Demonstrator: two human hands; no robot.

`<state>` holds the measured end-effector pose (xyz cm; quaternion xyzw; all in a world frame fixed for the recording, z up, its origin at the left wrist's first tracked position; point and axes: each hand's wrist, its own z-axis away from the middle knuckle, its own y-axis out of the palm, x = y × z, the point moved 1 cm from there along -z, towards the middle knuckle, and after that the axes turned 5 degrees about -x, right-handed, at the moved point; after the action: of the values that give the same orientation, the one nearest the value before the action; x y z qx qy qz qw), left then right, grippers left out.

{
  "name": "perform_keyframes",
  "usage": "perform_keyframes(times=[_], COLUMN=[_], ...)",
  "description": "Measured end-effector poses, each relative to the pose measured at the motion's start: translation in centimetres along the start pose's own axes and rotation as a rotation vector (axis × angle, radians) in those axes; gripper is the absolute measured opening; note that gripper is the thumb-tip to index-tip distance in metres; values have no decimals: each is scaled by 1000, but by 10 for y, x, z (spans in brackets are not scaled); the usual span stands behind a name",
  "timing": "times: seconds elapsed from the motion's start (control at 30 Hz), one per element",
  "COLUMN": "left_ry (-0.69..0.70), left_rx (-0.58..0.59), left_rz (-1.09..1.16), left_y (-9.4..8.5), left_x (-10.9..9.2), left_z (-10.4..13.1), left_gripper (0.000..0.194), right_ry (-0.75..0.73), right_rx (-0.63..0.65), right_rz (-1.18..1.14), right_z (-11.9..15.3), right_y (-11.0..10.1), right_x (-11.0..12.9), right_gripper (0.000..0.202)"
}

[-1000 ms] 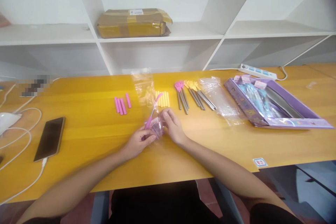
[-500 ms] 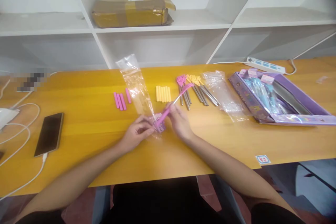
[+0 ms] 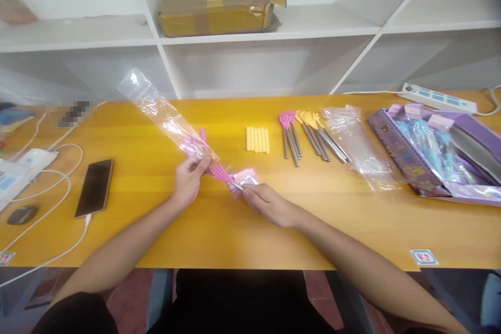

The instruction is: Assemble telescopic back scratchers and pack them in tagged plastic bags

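My left hand (image 3: 188,178) pinches the clear plastic bag (image 3: 160,112), which stretches up and to the left. In my right hand (image 3: 270,203) is the metal rod of a pink claw-headed stick (image 3: 219,171); its pink head points left, at the bag beside my left fingers. Whether the head is inside the bag is hard to tell. Small pink cards (image 3: 247,173) lie under the rod. Pink tubes (image 3: 203,135) show partly behind the bag. Yellow tubes (image 3: 257,140) lie in a row. Farther right are pink-headed sticks (image 3: 291,138) and yellow-headed sticks (image 3: 319,135).
Clear bags (image 3: 362,151) lie beside an open purple box (image 3: 426,177) at the right. A power strip (image 3: 438,99) sits behind it. At the left are a phone (image 3: 94,188) and white cables. A taped carton (image 3: 219,10) rests on the shelf.
The pink stick has swung round, its claw head now pointing left towards the bag. My left hand and the bag have shifted left, and the view has turned slightly.
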<state>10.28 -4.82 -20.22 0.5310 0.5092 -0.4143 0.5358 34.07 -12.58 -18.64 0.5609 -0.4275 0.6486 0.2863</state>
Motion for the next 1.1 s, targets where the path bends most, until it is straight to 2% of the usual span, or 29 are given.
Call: perform_keyframes(times=[0.13, 0.27, 0.4, 0.7, 0.93, 1.1], left_ry=[-164, -231, -248, -296, -332, -366], left_rx=[-60, -18, 39, 42, 55, 79], left_rz=[209, 252, 256, 252, 265, 292], left_y=[5, 7, 6, 7, 10, 11], left_x=[-2, -2, 0, -4, -2, -3], left_z=[2, 4, 5, 7, 10, 13], left_gripper=[43, 42, 38, 41, 42, 43], right_ry=[-37, -87, -88, -87, -98, -88], right_rx=[-63, -98, -93, -89, -82, -75], right_rz=[44, 95, 109, 118, 199, 211], right_z=[-4, -6, -6, -6, -5, -4], right_y=[-4, -6, -6, -4, -4, -5], right_x=[-3, -4, -3, -2, -8, -6], right_gripper=[57, 57, 55, 53, 41, 41])
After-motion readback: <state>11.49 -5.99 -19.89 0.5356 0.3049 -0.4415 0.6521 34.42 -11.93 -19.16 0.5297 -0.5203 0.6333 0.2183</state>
